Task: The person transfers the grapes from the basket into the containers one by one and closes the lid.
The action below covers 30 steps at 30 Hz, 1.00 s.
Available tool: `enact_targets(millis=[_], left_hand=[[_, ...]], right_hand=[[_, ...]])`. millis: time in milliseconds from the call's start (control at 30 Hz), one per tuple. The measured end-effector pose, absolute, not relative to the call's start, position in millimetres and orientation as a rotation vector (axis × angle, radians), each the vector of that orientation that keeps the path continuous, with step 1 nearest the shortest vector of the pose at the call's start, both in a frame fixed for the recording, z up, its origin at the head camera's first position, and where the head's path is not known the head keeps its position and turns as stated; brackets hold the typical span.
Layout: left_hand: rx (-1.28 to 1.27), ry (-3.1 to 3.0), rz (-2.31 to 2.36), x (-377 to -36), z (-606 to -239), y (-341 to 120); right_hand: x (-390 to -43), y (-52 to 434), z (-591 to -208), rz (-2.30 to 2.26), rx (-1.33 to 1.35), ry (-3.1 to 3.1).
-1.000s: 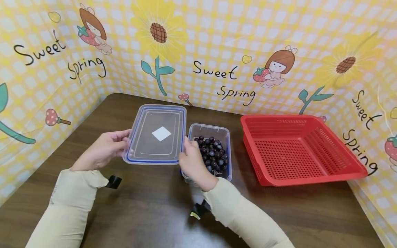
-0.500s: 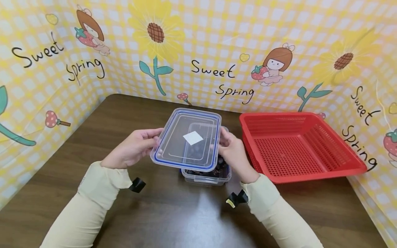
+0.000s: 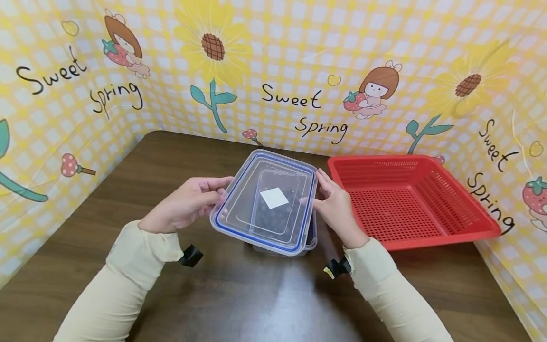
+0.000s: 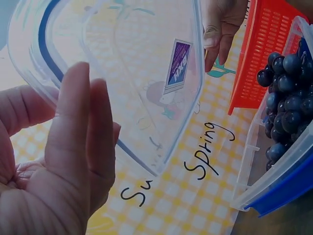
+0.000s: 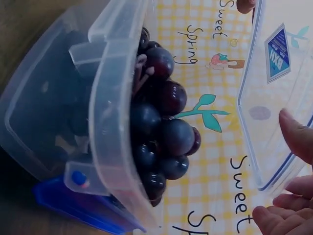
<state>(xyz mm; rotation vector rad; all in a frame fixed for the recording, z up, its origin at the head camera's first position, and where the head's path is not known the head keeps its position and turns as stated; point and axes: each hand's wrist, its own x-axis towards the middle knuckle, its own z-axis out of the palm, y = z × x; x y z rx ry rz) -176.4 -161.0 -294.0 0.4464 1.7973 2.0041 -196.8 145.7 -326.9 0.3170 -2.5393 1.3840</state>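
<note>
Both hands hold a clear plastic lid [image 3: 237,206] with a blue seal, tilted above a clear food container [image 5: 110,117]. My left hand [image 3: 181,206] grips the lid's left edge between thumb and fingers. At the opposite edge, my right hand [image 3: 338,209] pinches it with thumb and fingertips. A label [image 4: 178,66] is stuck on the lid, showing as a white diamond from above. Dark grapes [image 5: 168,134] fill the container and rise to its rim. In the wrist views a gap separates lid and container. A blue clip [image 5: 88,205] hangs folded out from the container's side.
A red perforated basket [image 3: 401,213] stands right of the container, close to the right hand. The brown table [image 3: 239,294] backs onto a yellow checked, printed cloth [image 3: 295,57] on several sides.
The lid has moved right with both hands, from beside the container to over it, and has turned slightly. The right hand has shifted from in front of the grapes towards the basket.
</note>
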Motion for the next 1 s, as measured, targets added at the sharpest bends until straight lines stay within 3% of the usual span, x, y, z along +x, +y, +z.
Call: enact_targets(millis=[300,433,667,833,1000], left_hand=[[0.488,1.767,2.125,-170.0,-294.0,-150.7],[0.549,2.074,2.065,-167.9,-295.2,-135.6],[0.944,2.879,1.790,-180.7,-316.3,-111.1],[1.330,2.876,2.097,-196.0,-338.9,-98.4],[1.480,2.593,2.417,-199.6,-351.9,-91.5]], right_hand=[[-193.8,146.2,-329.6,1.368,0.308,-2.333],[-192.8,146.1,-329.9,1.379,0.299,-2.206],[-189.7,147.3,-327.5,1.590,0.280,-2.057],[-186.1,148.5,-329.8,1.679,0.279,-1.936],[-178.2,153.0,-335.8,1.675,0.294,-1.901]])
